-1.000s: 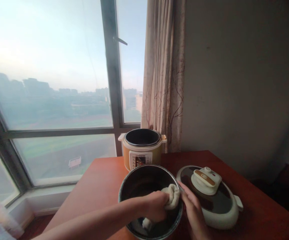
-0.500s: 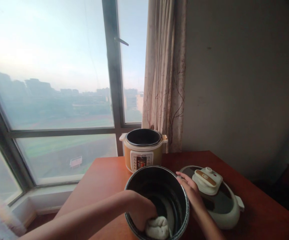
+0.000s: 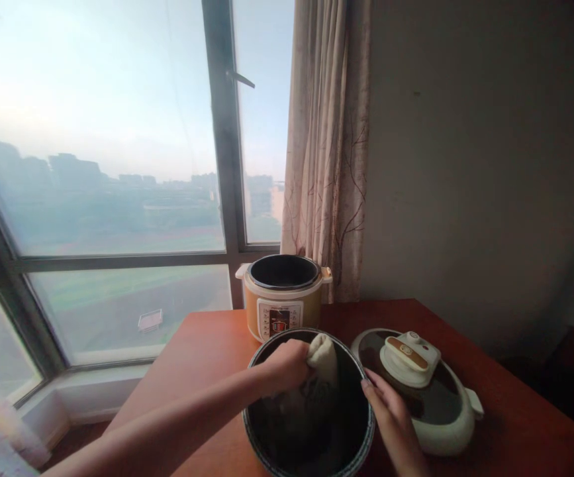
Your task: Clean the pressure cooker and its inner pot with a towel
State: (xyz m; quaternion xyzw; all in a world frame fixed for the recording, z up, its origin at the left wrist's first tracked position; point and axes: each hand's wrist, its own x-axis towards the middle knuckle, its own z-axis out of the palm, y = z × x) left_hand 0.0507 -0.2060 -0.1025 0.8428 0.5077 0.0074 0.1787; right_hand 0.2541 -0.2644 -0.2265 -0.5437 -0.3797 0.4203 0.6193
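White cloth (image 3: 322,352), gripped in the left hand (image 3: 287,365), is shown raised from the floor of the dark inner pot (image 3: 308,404) to its far wall, the pot being steadied on the tabletop (image 3: 202,358) by the right hand (image 3: 390,417), so wiping has progressed upward.

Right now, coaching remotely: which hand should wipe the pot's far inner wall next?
Probably the left hand: it already grips the cloth inside the inner pot, up by the far wall. The right hand is braced on the pot's outer right side.
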